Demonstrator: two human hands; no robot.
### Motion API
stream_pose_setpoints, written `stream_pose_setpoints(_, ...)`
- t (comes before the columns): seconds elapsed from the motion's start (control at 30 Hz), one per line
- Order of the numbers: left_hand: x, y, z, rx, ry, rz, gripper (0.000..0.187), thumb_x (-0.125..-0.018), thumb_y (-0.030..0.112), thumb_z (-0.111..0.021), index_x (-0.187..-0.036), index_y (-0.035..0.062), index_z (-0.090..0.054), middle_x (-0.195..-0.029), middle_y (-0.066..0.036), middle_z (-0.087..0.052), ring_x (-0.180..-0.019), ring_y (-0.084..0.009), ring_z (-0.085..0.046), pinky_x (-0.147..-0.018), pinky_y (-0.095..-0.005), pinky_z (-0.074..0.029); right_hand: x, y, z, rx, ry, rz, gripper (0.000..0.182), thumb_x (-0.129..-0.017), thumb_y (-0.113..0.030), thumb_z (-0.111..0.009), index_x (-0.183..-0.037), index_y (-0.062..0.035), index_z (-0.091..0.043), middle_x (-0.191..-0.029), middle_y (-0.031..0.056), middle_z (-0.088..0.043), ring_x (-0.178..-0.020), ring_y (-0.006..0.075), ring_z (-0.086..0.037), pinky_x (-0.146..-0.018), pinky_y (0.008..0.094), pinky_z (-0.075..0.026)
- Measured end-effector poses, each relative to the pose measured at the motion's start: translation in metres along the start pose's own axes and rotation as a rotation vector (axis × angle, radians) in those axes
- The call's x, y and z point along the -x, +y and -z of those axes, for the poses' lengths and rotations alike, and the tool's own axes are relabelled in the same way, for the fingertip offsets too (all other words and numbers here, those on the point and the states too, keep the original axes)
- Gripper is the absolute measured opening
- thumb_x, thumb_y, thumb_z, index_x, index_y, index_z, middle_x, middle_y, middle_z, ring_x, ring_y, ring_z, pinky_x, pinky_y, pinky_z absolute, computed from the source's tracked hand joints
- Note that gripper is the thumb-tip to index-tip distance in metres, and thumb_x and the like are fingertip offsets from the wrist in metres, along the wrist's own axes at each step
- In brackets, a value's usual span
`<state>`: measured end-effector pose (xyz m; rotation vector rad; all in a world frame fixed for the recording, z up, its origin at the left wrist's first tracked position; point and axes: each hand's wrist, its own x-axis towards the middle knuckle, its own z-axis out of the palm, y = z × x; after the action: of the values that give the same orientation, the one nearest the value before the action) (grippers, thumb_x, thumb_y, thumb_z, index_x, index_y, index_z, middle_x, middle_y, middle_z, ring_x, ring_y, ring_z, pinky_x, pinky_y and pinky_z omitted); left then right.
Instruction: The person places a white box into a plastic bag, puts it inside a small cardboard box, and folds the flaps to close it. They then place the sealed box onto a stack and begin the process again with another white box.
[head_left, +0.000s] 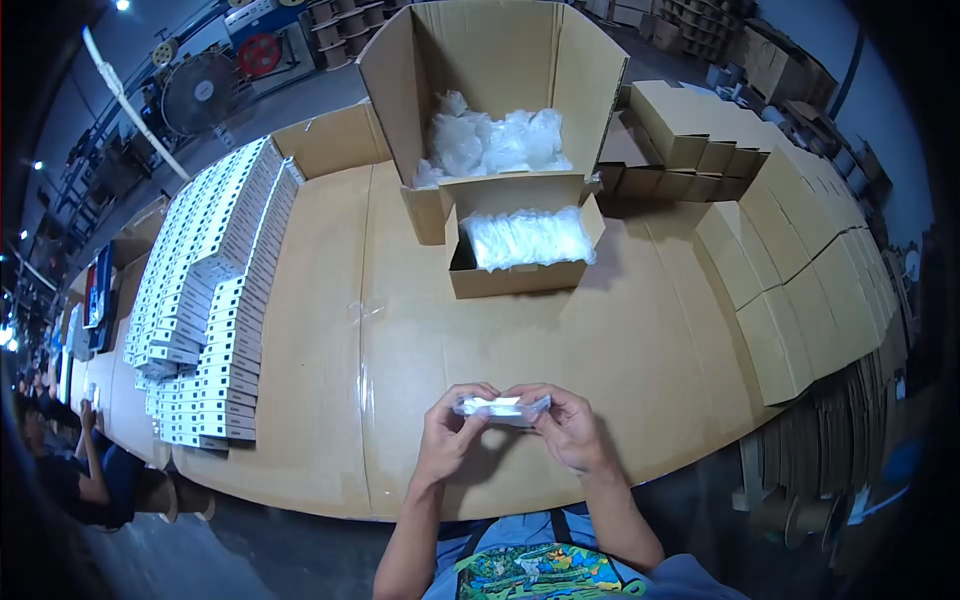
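Observation:
Near the table's front edge, my left hand (449, 436) and my right hand (568, 430) hold a small clear plastic packet (503, 408) between them, one at each end. Something white shows inside it. Thumbs and fingers are closed on the packet. Beyond my hands stands a small open cardboard box (516, 281) filled with a row of clear plastic packets (530, 240). Behind it, a large open carton (500, 50) holds loose clear plastic bags (497, 142).
Tall stacks of small white boxes (215, 290) stand on the left of the cardboard-covered table (320, 350). Brown cardboard boxes (790, 250) are stacked on the right. At the far left, another person (88, 470) sits by the table. Flattened cardboard stands below the right edge.

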<state>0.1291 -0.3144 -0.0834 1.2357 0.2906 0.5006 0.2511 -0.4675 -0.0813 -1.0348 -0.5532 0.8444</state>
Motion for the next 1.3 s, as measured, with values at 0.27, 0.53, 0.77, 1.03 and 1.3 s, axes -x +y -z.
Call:
stream_pose_setpoints(0.27,0.001,-0.011,-0.002,-0.023,0.289,0.164,0.014,-0.104,0.015,-0.060,-0.097,0.0031,-0.062,-0.095,-0.006,-0.068,-0.082,-0.0130,-0.069,-0.071,-0.0338,-0.064,-0.006,-0.014,-0.020,0.150,0.383,0.243,0.010,-0.094,-0.001,-0.069,-0.103,0.0012,-0.071,-0.139,0.0155,-0.059,-0.119,0.0217,-0.062,-0.101,0.0334,-0.050)
stream_pose_setpoints(0.53,0.001,-0.006,-0.012,0.141,0.326,0.135,0.020,-0.106,0.021,-0.058,-0.101,0.0025,-0.065,-0.092,-0.004,-0.067,-0.080,-0.0103,-0.068,-0.065,-0.0257,-0.061,-0.007,-0.027,-0.007,0.747,-0.036,0.191,0.035,-0.082,0.001,-0.078,-0.116,-0.0094,-0.076,-0.119,0.0170,-0.070,-0.106,0.0289,-0.070,-0.091,0.0340,-0.055)
stream_pose_setpoints(0.77,0.009,0.010,-0.003,0.203,0.247,0.214,0.028,-0.106,0.023,-0.056,-0.120,-0.0001,-0.065,-0.108,-0.007,-0.066,-0.092,-0.0136,-0.067,-0.074,-0.0284,-0.062,-0.008,-0.041,0.000,0.792,-0.087,0.159,0.038,-0.081,0.001,-0.078,-0.117,-0.0077,-0.074,-0.114,0.0171,-0.072,-0.106,0.0300,-0.070,-0.093,0.0383,-0.055)
stream_pose_setpoints(1.03,0.010,0.016,0.015,-0.212,-0.119,0.159,0.033,-0.098,0.002,-0.064,-0.131,-0.0020,-0.058,-0.128,-0.012,-0.059,-0.115,-0.0196,-0.062,-0.093,-0.0354,-0.059,-0.013,-0.057,-0.011,1.058,-0.073,0.334,0.031,-0.082,0.000,-0.077,-0.112,-0.0038,-0.072,-0.106,0.0144,-0.070,-0.100,0.0302,-0.068,-0.087,0.0404,-0.055)
stream_pose_setpoints(1.3,-0.001,0.030,0.050,-0.217,0.140,-0.007,0.044,-0.096,0.003,-0.065,-0.138,0.0007,-0.051,-0.129,-0.011,-0.058,-0.125,-0.0205,-0.057,-0.095,-0.0338,-0.057,-0.060,-0.076,-0.022,0.878,0.211,0.368,0.027,-0.086,0.002,-0.075,-0.112,-0.0009,-0.069,-0.099,0.0100,-0.070,-0.077,0.0145,-0.068,-0.060,0.0295,-0.059)
